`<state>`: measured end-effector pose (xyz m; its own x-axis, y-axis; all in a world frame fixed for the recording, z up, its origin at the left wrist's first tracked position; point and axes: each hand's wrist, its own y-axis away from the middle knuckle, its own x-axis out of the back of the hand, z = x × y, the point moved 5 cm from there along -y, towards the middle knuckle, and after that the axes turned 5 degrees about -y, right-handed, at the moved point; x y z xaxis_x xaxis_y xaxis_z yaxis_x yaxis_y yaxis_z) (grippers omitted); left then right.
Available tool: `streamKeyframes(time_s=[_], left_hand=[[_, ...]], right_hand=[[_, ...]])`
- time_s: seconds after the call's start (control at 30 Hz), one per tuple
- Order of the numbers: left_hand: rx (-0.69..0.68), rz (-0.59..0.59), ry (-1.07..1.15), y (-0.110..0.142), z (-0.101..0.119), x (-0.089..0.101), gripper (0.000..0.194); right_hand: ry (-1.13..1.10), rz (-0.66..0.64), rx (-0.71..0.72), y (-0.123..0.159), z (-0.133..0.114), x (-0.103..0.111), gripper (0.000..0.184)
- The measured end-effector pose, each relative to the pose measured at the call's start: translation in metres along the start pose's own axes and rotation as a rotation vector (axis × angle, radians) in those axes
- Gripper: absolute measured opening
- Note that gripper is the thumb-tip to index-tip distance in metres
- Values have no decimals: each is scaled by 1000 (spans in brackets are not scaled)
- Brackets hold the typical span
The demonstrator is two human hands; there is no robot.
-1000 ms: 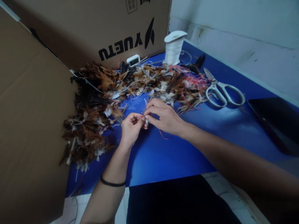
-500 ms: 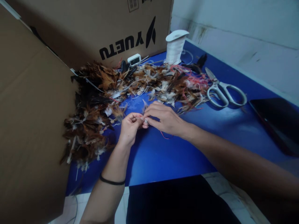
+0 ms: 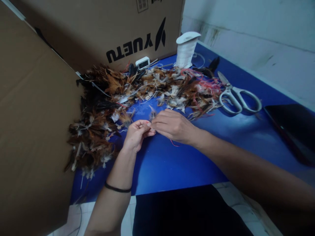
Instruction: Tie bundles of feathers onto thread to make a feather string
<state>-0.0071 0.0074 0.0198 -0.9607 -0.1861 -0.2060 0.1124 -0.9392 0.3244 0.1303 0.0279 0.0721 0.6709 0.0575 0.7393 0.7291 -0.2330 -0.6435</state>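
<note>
My left hand point(image 3: 139, 133) and my right hand point(image 3: 173, 126) meet above the blue table, fingertips touching. Both are closed in a pinch around a small feather, and the fingers cover most of it. The feather's pale brown tip point(image 3: 152, 113) pokes out behind my right fingers. From under my right hand trails a thin red string point(image 3: 174, 143); where its other end goes is hidden. Just beyond my hands, a small tuft of brown feathers point(image 3: 126, 117) lies on the table.
Heaped brown, black and white feathers point(image 3: 93, 131) curve along the table's left and back. Behind stand a white spool point(image 3: 185, 52), a small digital clock point(image 3: 142, 63) and a cardboard box point(image 3: 98, 29). Scissors point(image 3: 232, 98) and a dark tablet-like device point(image 3: 292, 131) lie right.
My right fingers have closed in over the pinched spot, covering the whitish bit that showed between the hands. Less of the red string shows. The view has shifted slightly.
</note>
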Motion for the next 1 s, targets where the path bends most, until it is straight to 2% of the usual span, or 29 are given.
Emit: streamKeyframes(time_s=[0.3, 0.5, 0.6, 0.8, 1.0], left_hand=[[13, 68, -41, -2, 2, 3, 26], [-89, 50, -90, -1, 6, 2, 23], [-143, 40, -108, 0, 9, 1, 23], [-210, 32, -142, 0, 9, 1, 26], [-268, 30, -151, 1, 12, 1, 26]], right_hand=[[54, -107, 50, -3, -4, -1, 28], [-151, -28, -97, 0, 10, -2, 17], [-172, -48, -162, 2, 15, -4, 19], [-117, -55, -179, 2, 18, -5, 15], [-295, 2, -260, 1, 22, -2, 14]])
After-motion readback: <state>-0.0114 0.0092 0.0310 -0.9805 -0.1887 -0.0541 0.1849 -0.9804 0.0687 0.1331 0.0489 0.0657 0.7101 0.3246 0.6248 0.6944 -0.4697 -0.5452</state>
